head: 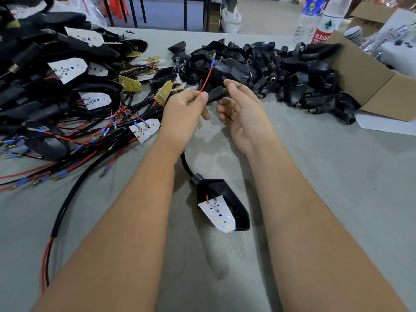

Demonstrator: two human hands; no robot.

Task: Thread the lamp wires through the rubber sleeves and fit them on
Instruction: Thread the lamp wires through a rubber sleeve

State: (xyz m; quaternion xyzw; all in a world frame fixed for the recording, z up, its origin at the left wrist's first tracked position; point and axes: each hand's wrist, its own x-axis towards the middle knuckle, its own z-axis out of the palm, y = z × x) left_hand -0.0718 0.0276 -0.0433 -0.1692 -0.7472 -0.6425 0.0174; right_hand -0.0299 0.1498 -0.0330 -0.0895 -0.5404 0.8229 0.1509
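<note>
1. Black plastic forms the lamp head [234, 206] lying nearest on the grey table [337, 176], with a white LED board [217, 213] seated in it and a black cable [186, 163] running up from its neck under the left wrist.
2. A black rubber sleeve [216, 93] is held above the table between both hands.
3. The red wire [207, 78] is pinched by the curled fingers of the left hand [183, 113] at the sleeve's left end; its blue-collared terminal points upward.
4. The sleeve's right end is gripped by the right hand [243, 113], fingers curled round it; a second terminal [239, 86] is seen poking out past the fingertips.
5. Finished lamps and wires [74, 113] are heaped to the left.
6. Loose sleeves [281, 70] are piled beyond, beside a cardboard box [369, 86] and two bottles [322, 19].
</note>
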